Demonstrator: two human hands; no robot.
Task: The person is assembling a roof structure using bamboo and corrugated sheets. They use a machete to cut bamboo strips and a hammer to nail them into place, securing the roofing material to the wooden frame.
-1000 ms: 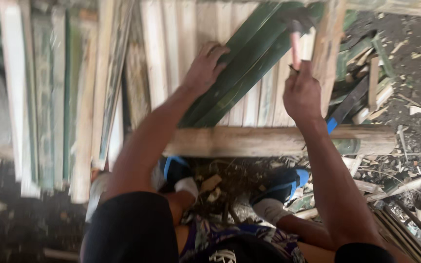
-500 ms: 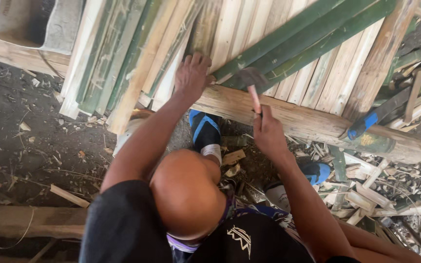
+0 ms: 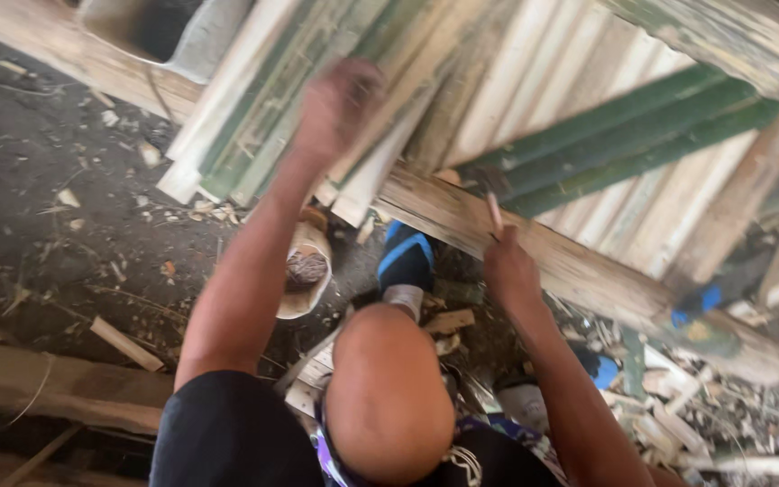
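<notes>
Bamboo slats (image 3: 389, 99) being aligned under blurred left hand (image 3: 335, 104), grip unclear; right hand (image 3: 508, 266) clenches hammer (image 3: 489, 194), likely needing a steady strike next.

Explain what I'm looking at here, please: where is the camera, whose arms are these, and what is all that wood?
The one picture comes from a camera worn on a person's head, looking down past the knee to the ground. Both bare arms belong to that person. The left hand, blurred, rests on pale split bamboo slats that lie side by side across a thick wooden beam. The right hand grips a tool with a thin pale handle; its dark head sits at the end of some green bamboo strips lying aslant over the slats. Below are blue sandals, a small bowl and wood chips on dark earth.
</notes>
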